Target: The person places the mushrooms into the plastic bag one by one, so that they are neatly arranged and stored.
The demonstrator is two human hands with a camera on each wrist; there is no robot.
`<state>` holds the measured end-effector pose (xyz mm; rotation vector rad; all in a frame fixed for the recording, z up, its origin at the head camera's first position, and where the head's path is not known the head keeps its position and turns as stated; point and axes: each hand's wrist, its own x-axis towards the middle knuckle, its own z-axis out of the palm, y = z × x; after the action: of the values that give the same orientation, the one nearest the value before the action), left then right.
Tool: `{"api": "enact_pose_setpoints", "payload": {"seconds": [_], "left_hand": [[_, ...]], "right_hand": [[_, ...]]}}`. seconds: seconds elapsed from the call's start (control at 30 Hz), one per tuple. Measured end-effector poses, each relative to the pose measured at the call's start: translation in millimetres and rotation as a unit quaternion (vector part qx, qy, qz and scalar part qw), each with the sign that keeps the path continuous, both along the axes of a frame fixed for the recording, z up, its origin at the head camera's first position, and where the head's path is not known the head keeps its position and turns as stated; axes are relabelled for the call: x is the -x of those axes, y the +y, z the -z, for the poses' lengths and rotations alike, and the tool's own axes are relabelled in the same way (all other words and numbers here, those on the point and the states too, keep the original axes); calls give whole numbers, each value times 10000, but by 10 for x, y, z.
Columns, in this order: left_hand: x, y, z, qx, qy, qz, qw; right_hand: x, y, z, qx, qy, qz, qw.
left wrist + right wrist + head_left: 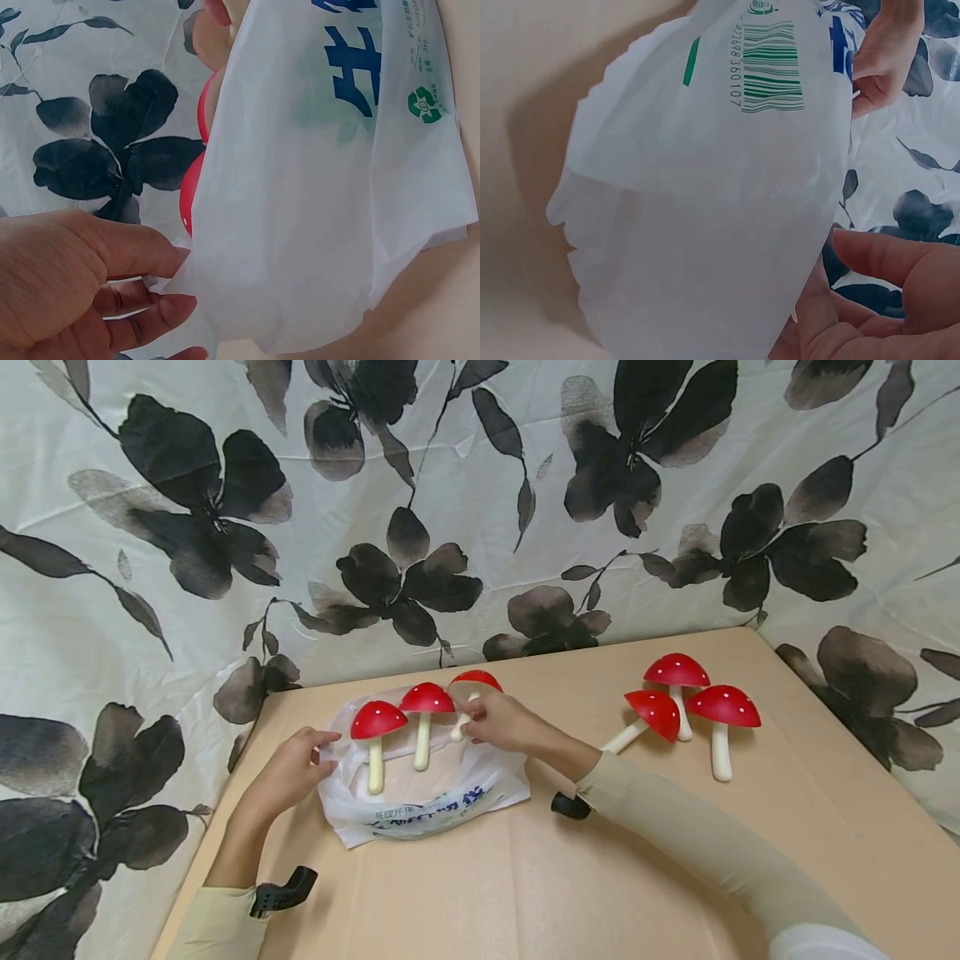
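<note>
A white plastic bag (427, 822) with blue and green print lies on the table, its mouth open. On it are two toy mushrooms with white-dotted red caps, one at the left (378, 720) and one in the middle (427, 699). My right hand (498, 720) pinches the pale stem of a third mushroom (477, 677) at the bag's right side. At the opposite edge, my left hand (296, 768) pinches the bag's rim between thumb and fingers. From the right wrist, the bag (705, 225) hides most of the mushrooms, and the right fingers (881, 255) show beside it.
Three more red mushrooms lie to the right: one tilted (654, 714), one behind (677, 671) and one farthest right (723, 707). The right forearm crosses in front of them. A flower-printed white cloth (480, 485) hangs behind the light wooden table (480, 893).
</note>
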<state>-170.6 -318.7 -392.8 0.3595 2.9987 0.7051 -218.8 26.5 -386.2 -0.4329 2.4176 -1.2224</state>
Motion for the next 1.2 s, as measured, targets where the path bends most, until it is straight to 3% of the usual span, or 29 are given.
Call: {"api": "enact_pose_setpoints", "payload": {"seconds": [0.23, 0.43, 0.73, 0.87, 1.2], "left_hand": [[2, 13, -12, -43, -4, 13, 10000], [-3, 21, -10, -39, -18, 6, 10000], [1, -2, 0, 19, -4, -14, 10000], [6, 1, -4, -4, -15, 7, 10000], [-6, 15, -6, 11, -60, 3, 10000]], "right_hand": [[5, 6, 31, -459, -156, -481, 9977], [2, 99, 64, -952, 292, -909, 9909], [-6, 226, 78, -1595, 536, -1563, 9733], [-10, 258, 105, -1564, 556, -1730, 9708], [-72, 325, 24, -993, 640, -1681, 9787]]}}
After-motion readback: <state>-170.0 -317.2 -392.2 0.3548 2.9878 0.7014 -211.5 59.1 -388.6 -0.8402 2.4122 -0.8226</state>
